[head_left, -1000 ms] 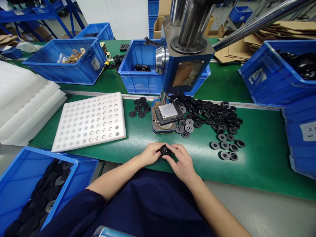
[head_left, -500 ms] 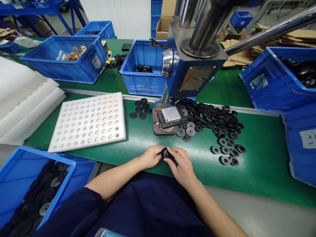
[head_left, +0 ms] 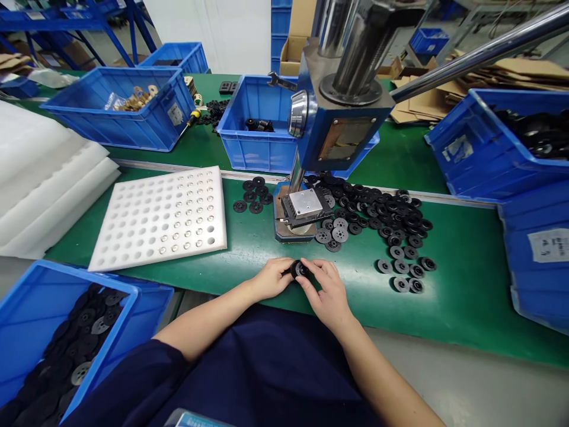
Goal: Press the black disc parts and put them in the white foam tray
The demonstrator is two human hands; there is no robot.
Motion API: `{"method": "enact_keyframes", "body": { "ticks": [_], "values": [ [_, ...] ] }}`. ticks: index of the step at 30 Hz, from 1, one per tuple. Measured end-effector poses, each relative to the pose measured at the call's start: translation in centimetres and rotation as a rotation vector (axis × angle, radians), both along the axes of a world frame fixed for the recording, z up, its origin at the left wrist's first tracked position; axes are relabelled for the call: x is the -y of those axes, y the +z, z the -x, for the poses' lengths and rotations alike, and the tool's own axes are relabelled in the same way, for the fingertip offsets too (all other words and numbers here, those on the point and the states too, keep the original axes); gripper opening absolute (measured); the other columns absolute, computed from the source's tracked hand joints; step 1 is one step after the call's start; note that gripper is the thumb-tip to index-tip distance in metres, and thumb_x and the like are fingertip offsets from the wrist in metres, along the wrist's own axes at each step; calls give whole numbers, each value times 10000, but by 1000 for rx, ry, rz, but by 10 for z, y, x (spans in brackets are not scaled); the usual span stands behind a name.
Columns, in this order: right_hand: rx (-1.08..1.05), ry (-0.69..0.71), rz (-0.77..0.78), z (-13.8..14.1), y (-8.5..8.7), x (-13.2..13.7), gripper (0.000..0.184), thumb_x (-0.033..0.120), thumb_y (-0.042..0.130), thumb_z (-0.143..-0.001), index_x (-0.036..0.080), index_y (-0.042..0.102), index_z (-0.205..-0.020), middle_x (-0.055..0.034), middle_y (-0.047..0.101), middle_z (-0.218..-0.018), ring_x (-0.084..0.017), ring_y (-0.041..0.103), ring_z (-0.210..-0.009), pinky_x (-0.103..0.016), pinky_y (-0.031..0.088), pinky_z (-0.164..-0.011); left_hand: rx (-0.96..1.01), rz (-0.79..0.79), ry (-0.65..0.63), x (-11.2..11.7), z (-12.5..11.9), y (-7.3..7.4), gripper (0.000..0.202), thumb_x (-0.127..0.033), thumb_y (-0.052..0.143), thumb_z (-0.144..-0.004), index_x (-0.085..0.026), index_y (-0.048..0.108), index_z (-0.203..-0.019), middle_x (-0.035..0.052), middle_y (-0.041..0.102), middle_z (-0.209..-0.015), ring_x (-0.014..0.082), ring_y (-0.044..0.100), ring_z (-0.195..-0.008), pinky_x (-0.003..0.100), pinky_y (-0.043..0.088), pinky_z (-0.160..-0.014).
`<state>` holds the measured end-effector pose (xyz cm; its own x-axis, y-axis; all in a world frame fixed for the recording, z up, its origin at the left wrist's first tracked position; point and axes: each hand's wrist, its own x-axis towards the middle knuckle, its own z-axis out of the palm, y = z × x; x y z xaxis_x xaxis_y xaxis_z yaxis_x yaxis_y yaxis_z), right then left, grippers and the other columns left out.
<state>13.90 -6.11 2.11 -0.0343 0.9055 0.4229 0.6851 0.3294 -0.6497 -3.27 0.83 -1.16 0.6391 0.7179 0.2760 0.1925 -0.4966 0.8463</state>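
I have the left hand (head_left: 272, 279) and right hand (head_left: 328, 290) both clamped on one black wheel (head_left: 300, 270), just below the frame's centre. The press (head_left: 342, 139) stands beyond; black discs (head_left: 386, 213) crowd the counter (head_left: 462, 273) right of centre, a white foam tray (head_left: 160, 219) left.

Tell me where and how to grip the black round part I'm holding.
Probably by the rim of the black round part, from left and right, as the left hand and right hand do. Its circular outline offers matching edges on opposite sides, and that grip leaves its centre uncovered.
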Motion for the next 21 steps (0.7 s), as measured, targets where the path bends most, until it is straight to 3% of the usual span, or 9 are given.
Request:
{"method": "enact_keyframes", "body": {
  "ticks": [8, 14, 21],
  "values": [
    [-121, -55, 69, -5, 3, 0, 342, 371, 507, -969, 230, 624, -1258, -91, 659, -1044, -208, 626, -972, -395, 541, -868, -28, 21, 34, 3, -2, 6, 155, -290, 627, -890, -140, 652, -855, 37, 644, -755, 145, 578, -695, 253, 462, -678],
    [-233, -276, 135, -20, -16, 4, 337, 395, 431, -988, 192, 691, -1056, -86, 701, -937, -202, 656, -897, -382, 551, -831, -19, 65, 118, 6, -4, 9, 269, -393, 654, -871, -137, 644, -792, -8, 547, -639, 106, 475, -590, 223, 387, -589],
    [-225, -281, 99, -22, -30, 6, 311, 371, 446, -982, 183, 693, -1009, -84, 707, -935, -195, 661, -894, -364, 541, -830, -33, 144, 192, 7, -6, 9, 405, -533, 701, -803, -138, 636, -746, -32, 505, -590, 86, 432, -543, 207, 374, -539]
  ]
}}
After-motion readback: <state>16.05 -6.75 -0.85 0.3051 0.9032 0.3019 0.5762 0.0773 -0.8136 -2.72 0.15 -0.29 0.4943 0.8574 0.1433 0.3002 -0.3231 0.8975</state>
